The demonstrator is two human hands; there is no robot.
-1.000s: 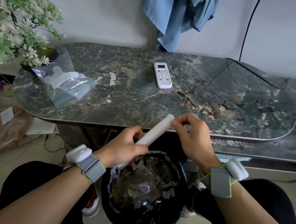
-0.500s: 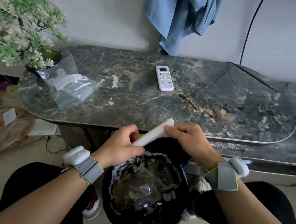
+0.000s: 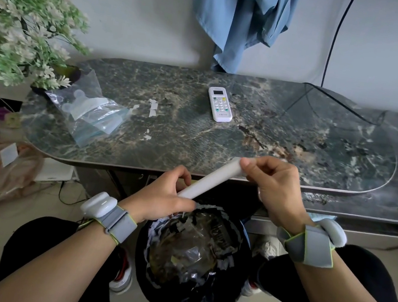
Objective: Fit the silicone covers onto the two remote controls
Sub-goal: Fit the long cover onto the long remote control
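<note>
The left hand (image 3: 160,196) grips the lower end of a long white remote (image 3: 210,181) with curled fingers, while the right hand (image 3: 275,188) pinches its upper end. The remote slants just above the near edge of the worktop (image 3: 297,144) and a black-bagged bin (image 3: 192,258). A second remote (image 3: 220,104) lies face up mid-worktop, well apart from the clear bag of silicone covers (image 3: 88,108) at the left end.

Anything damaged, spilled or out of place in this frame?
The tabletop shows white flecks, chipped finish or stuck scraps, between the bagged cover and the remote. Nothing looks spilled.
</note>
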